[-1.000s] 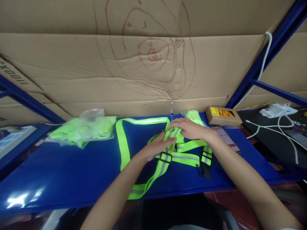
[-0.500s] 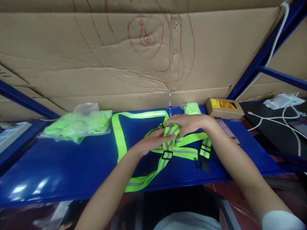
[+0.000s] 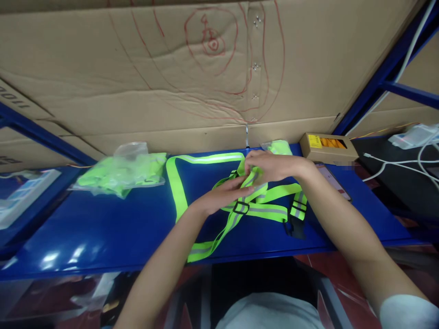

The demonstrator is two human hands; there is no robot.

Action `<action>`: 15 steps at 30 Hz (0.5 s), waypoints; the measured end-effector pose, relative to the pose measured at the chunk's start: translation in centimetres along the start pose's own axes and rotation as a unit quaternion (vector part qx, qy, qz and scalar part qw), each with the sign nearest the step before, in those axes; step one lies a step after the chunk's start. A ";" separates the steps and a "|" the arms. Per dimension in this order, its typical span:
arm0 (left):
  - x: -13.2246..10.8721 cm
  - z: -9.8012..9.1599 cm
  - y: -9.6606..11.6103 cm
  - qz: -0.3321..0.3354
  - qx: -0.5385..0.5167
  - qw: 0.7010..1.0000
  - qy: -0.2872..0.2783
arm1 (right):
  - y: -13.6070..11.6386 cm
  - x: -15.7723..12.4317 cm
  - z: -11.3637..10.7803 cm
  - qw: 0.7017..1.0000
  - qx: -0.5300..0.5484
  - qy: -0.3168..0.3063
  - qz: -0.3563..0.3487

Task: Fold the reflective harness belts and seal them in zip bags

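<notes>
A neon-yellow reflective strap harness (image 3: 178, 189) with grey stripes lies spread on the blue table. My left hand (image 3: 222, 194) grips a bunched part of its webbing, thumb laid along the strap. Just above it, my right hand (image 3: 269, 165) has its fingers bent down and closed on the same webbing; the fingertips are partly hidden. A black slider buckle (image 3: 241, 208) sits on the strap below my left hand. To the right, a strap end with black fittings (image 3: 298, 208) lies by my right forearm.
Clear plastic bags with more neon straps (image 3: 123, 171) lie at the left, and a smaller neon bundle (image 3: 279, 147) at the back. A cardboard box (image 3: 327, 147) and a phone (image 3: 332, 180) are on the right, near white cables (image 3: 387, 161). Cardboard (image 3: 154, 109) walls the back.
My right hand has drawn the webbing slightly up, and the strap between my hands has turned into a slanting fold. The view has tilted a little.
</notes>
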State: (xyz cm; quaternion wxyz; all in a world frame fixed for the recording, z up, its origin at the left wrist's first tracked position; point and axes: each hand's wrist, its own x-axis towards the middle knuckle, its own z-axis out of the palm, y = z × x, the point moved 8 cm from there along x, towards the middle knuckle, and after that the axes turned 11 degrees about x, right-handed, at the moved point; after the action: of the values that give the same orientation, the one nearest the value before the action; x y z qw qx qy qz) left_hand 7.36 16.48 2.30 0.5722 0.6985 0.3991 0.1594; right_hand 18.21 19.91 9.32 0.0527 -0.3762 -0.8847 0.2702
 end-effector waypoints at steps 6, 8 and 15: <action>0.1 0.3 0.0 0.009 0.028 1.000 0.000 | -1.4 -1.0 -1.1 0.996 -0.070 0.034 0.040; 0.1 0.6 0.3 0.027 0.036 0.999 -0.014 | -2.1 -1.6 -1.4 0.995 -0.081 0.032 0.053; -0.1 0.7 1.4 0.067 0.064 0.996 -0.015 | -2.1 -5.3 -1.1 0.988 -0.098 0.117 0.028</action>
State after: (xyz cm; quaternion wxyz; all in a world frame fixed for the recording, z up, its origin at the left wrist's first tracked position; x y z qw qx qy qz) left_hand 8.27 15.90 3.47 0.5202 0.7613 0.3522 0.1606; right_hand 21.00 15.55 11.95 0.1116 -0.4333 -0.8837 0.1376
